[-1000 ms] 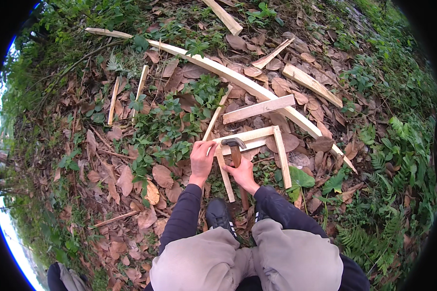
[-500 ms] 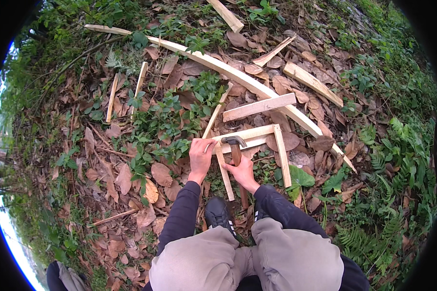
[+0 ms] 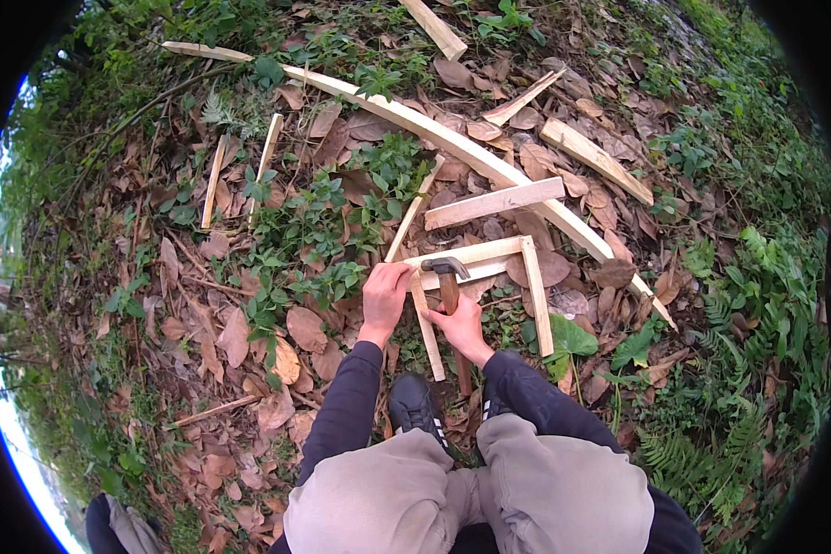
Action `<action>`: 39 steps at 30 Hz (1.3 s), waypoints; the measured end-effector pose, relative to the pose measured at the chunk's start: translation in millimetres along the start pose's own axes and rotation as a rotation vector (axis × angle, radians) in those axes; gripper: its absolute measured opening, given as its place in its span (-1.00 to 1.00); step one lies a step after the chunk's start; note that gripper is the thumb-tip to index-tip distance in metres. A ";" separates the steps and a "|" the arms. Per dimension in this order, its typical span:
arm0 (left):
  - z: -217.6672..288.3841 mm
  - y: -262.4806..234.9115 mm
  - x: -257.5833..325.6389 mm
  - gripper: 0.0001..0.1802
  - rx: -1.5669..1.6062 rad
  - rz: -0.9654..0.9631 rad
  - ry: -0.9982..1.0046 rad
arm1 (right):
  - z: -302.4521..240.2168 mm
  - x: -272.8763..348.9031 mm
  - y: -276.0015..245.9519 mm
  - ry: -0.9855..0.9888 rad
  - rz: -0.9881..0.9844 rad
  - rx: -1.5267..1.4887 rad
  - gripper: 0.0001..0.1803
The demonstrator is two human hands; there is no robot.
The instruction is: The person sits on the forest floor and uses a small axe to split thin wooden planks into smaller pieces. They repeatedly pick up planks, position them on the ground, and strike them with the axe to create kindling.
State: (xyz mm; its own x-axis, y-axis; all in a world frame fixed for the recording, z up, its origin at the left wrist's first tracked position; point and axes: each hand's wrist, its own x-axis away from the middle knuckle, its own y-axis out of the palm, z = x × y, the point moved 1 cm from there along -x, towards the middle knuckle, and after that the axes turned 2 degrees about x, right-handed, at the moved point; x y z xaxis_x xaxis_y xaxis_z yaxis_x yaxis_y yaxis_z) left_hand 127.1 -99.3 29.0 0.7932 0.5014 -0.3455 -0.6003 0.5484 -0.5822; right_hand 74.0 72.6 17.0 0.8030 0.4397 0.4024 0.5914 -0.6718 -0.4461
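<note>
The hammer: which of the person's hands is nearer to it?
Right. The right hand grips the hammer by its handle, just below the head. The left hand rests beside it on the wooden frame, apart from the hammer.

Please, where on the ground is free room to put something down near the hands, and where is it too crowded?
Free: the dry brown leaf patch left of the left hand, bordered by low green weeds. Another lies right of the pale wooden slat frame, before the ferns. Crowded: around the right hand with the wooden-handled hammer, and among the loose slats above.
</note>
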 end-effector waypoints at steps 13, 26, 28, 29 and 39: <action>-2.3 3.5 0.4 -0.90 0.002 0.006 0.001 | 0.9 -0.7 -1.5 -0.015 -0.017 0.004 -0.57; -5.6 0.9 2.4 -0.89 -0.003 0.011 0.053 | -44.3 10.7 -69.7 0.005 -0.077 -0.164 -0.72; -4.7 1.5 2.3 -0.89 -0.001 0.008 0.028 | -33.6 17.3 -73.1 -0.003 -0.057 -0.163 -0.73; -5.4 0.8 2.4 -0.89 -0.013 0.008 0.018 | -32.3 21.7 -72.9 0.013 -0.061 -0.175 -0.74; -4.4 -0.9 0.3 -0.88 -0.016 -0.025 0.018 | -25.5 33.4 -69.7 0.088 -0.101 -0.219 -0.70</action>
State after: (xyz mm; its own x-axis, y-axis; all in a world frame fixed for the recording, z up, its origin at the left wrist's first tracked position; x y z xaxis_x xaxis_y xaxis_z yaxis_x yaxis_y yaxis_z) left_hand 128.3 -102.6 26.2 0.8097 0.4756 -0.3437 -0.5787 0.5500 -0.6022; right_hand 57.6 118.9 81.9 0.7257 0.4637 0.5083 0.6302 -0.7444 -0.2207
